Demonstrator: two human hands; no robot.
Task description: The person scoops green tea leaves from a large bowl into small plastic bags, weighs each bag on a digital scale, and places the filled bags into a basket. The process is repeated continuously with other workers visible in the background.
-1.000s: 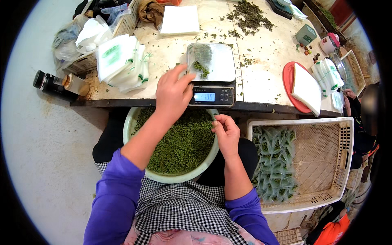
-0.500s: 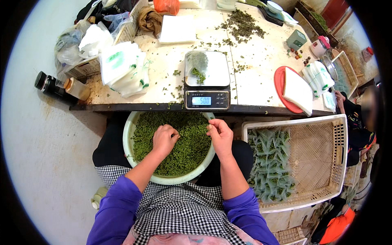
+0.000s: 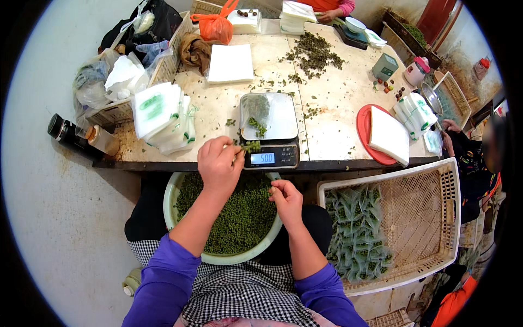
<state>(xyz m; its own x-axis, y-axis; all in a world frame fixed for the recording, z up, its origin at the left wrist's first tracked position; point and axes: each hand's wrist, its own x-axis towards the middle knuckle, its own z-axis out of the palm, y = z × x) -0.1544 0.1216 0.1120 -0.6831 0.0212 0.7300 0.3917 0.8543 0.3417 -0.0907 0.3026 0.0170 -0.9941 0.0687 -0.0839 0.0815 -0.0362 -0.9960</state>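
My left hand (image 3: pixel 218 166) is raised just in front of the digital scale (image 3: pixel 283 117), pinching a small sprig of green peppercorn-like berries (image 3: pixel 251 146). An open clear bag with some green sprigs (image 3: pixel 256 126) lies on the scale's steel plate. My right hand (image 3: pixel 286 204) is at the right rim of the pale basin (image 3: pixel 267 240), fingertips closed, with whatever they hold too small to make out. The basin of green berries (image 3: pixel 234 223) sits between my legs under the table edge.
The table (image 3: pixel 327 136) holds bag stacks (image 3: pixel 163 114), a red board (image 3: pixel 362 128) with white sheets, scattered green bits and bottles. A crate with filled bags (image 3: pixel 419 223) stands right of the basin. Co-workers (image 3: pixel 463 152) are at the right and across the table (image 3: pixel 335 11).
My left hand left the scale for the basin, then rose back toward the scale holding a green sprig. My right hand moved slightly left along the rim. The view shifted, showing more of the far table.
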